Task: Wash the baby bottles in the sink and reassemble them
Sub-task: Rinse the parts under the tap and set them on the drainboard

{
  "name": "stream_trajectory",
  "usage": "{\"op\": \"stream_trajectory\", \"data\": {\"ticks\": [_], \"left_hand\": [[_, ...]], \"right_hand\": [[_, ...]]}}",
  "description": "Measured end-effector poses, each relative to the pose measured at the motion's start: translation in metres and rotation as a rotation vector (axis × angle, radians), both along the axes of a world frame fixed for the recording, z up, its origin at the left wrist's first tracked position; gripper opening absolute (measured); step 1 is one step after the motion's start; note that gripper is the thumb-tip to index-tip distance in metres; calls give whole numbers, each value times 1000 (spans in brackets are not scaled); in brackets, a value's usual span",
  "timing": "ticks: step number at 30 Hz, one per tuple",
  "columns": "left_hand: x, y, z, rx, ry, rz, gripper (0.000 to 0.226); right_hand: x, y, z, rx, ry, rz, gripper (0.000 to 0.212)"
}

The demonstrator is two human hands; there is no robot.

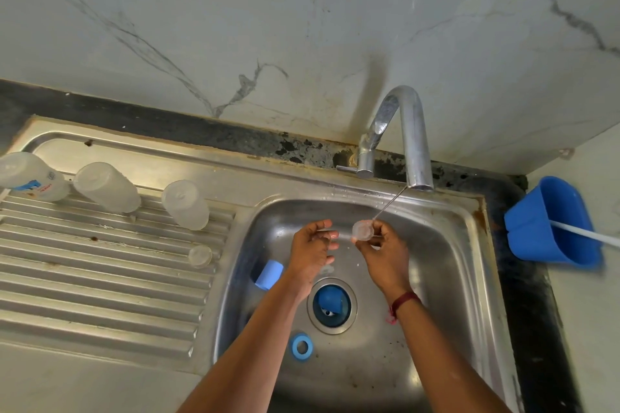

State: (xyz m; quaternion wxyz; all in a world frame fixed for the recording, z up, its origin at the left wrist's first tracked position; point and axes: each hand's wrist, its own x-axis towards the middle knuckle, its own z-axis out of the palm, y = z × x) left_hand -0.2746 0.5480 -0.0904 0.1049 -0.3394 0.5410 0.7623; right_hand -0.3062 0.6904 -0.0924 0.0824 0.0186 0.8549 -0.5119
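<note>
Nearest, on the sink floor: a blue ring (302,347) lies flat on the steel of the sink (446,278), just before the drain (353,307).
Drain: a blue cap (330,301) sits inside the round opening.
Left of the drain: a blue collar (268,275) lies on its side, just beside the left wrist.
Left hand (310,251): it is over the basin with fingers loosely bent toward the other hand. I cannot tell if its grip holds something.
Right hand (382,251): its grip pinches a clear teat (362,230) between thumb and fingertips, over the far half of the basin.
Right wrist: it wears a red thread band (404,302).
Water (389,204): a thin slanted stream goes from the tap mouth to the teat.
Tap (411,137): it is chrome and curved, and stands at the far rim of the sink.
Draining board (100,278): it is ribbed and lies left of the basin. A small clear part (200,256) is near the basin edge. Farther back, three clear bottles (107,188) are in a row, and the leftmost has a blue and red print.
Bench (523,278): it is dark stone around the sink.
Right side: a blue container (553,221) has a white rod (587,235) coming out of it.
Wall (235,27): pale, with grey veins.
</note>
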Motion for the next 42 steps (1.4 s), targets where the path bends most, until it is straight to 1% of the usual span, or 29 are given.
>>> {"op": "stream_trajectory", "data": {"ticks": [3,6,8,9,11,12,14,16,17,18,20,21,23,28,31,34,36,40,42], "left_hand": [[1,0,1,2,-5,-2,29],[2,1,1,-7,-17,-4,26],[4,2,4,-1,-11,-10,25],[6,2,4,-3,-9,-15,24],[9,2,6,-13,3,-31,24],[10,3,7,-15,11,-39,25],[14,3,12,-34,28,-70,26],[18,4,16,-79,47,-138,28],[20,5,17,-108,59,-188,29],[22,6,20,-137,72,-234,30],[28,9,24,-156,87,-286,30],[31,10,26,-155,91,-295,28],[37,11,31,-154,95,-284,27],[50,11,37,-108,59,-247,19],[58,10,42,-104,38,-261,18],[62,11,45,-147,12,-316,22],[66,11,45,-149,-12,-301,24],[73,10,42,-154,-42,-243,25],[75,9,39,-160,-52,-224,24]], "right_hand": [[3,1,-2,0,-33,37,29],[5,4,2,-53,-54,-23,32],[8,4,3,-34,-76,38,31],[9,5,2,-7,-78,65,29],[12,7,4,37,-70,55,24],[12,8,6,58,-68,50,20],[13,11,9,119,-54,106,8],[14,11,11,209,-28,171,13],[14,12,10,269,-20,192,11],[15,11,11,331,-14,217,13],[16,11,13,419,-37,262,32],[17,11,14,430,-43,273,36],[19,8,20,412,-20,270,35],[34,4,39,227,18,108,29],[44,5,42,212,52,112,26],[50,6,45,196,74,71,16],[55,8,46,152,75,34,9],[64,10,44,103,39,13,10],[69,11,42,89,37,12,15]]}}
